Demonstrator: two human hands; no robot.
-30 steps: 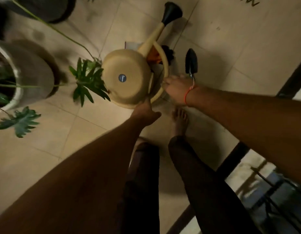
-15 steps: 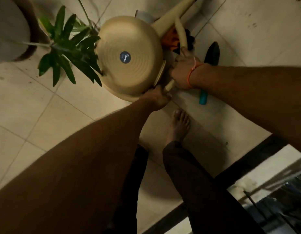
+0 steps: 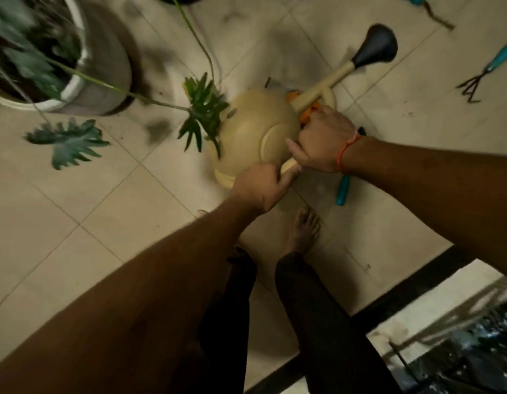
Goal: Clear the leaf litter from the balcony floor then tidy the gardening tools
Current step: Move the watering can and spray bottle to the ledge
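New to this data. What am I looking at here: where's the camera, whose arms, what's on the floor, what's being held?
There is no robot. A person wears one wide-angle camera on the head, looking down, so the two arms coming in from the bottom and the right are the person's own, and the bare foot is theirs too.

The floor is pale tile. On it lies a beige watering can with a black rose at the end of its spout. Both hands grip the can's handle: the left hand at its near end, the right hand, with an orange thread on the wrist, higher up.

Something orange shows beside the right hand; what it is I cannot tell. A teal tool handle sticks out under the right wrist. A hand rake lies far right, and a potted plant stands upper left.
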